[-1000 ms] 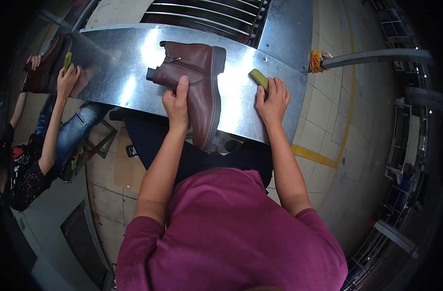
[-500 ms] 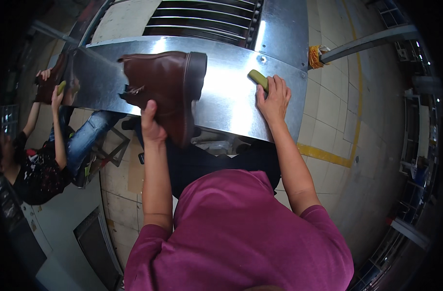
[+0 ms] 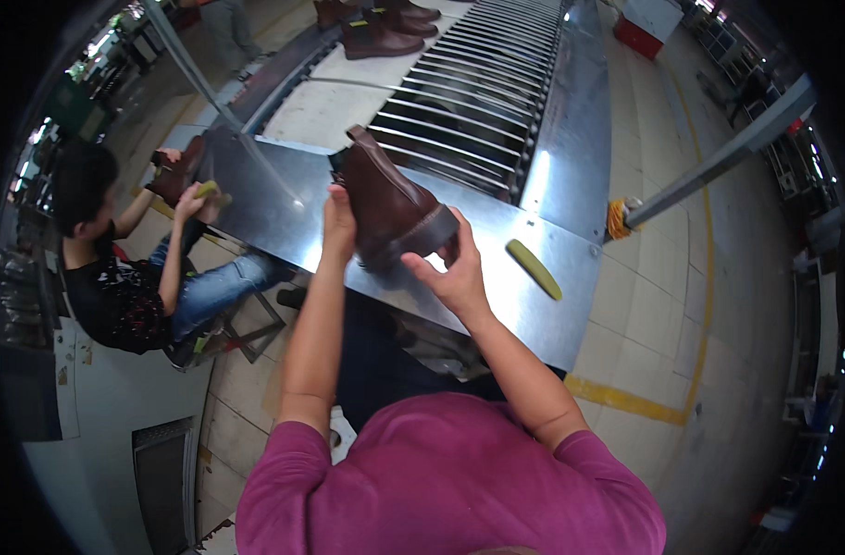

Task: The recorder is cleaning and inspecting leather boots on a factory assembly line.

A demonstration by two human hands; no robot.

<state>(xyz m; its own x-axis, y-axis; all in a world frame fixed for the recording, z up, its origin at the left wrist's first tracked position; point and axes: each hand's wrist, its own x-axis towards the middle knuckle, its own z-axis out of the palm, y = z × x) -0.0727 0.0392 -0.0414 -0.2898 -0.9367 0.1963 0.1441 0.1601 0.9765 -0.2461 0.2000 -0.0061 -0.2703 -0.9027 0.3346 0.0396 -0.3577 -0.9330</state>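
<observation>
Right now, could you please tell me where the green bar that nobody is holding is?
In the head view, the green bar lies on the metal table, to the right of the person's right hand, near the table's right edge.

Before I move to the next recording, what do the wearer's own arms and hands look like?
Short, loose purple-pink sleeves matching the shirt; below them, the forearms are uncovered. The left hand and right hand are bare: no gloves or watch visible.

The boot (image 3: 385,211) is dark brown, the bar (image 3: 534,269) olive green.
</observation>
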